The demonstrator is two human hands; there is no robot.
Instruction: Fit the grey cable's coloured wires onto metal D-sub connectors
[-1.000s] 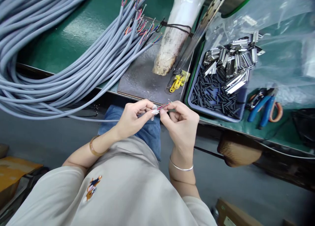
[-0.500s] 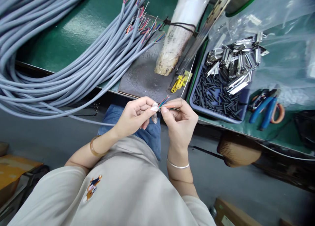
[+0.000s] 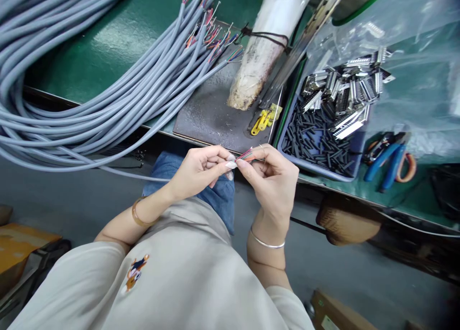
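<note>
I have the left hand (image 3: 199, 169) closed on the stripped end of a grey cable (image 3: 136, 175), thumb and forefinger pinched together at the tip. The cable trails off to the left below the edge of the tabletop (image 3: 118, 37). The right hand (image 3: 275, 179) meets it fingertip to fingertip and is clamped on the coloured wires (image 3: 247, 154) that fan out of that cable end. Red and green strands show, though I cannot tell how many it grips. Both hands hang just in front of the tabletop edge, above my lap, near a dark metal plate (image 3: 212, 114). On the plate a plastic-wrapped cylinder (image 3: 266, 47) stands tilted, with a small yellow clip (image 3: 262, 120) just beside its foot. A thick bundle of grey cables (image 3: 108, 95) sweeps across the left of the tabletop, its stripped ends lying on the far part of the plate. To the right sits a blue tray (image 3: 354, 150) holding short black tube pieces (image 3: 316, 138) and a heap of metal connector shells (image 3: 345, 90). Blue-handled pliers (image 3: 386, 159) lie just beside the tray.
</note>
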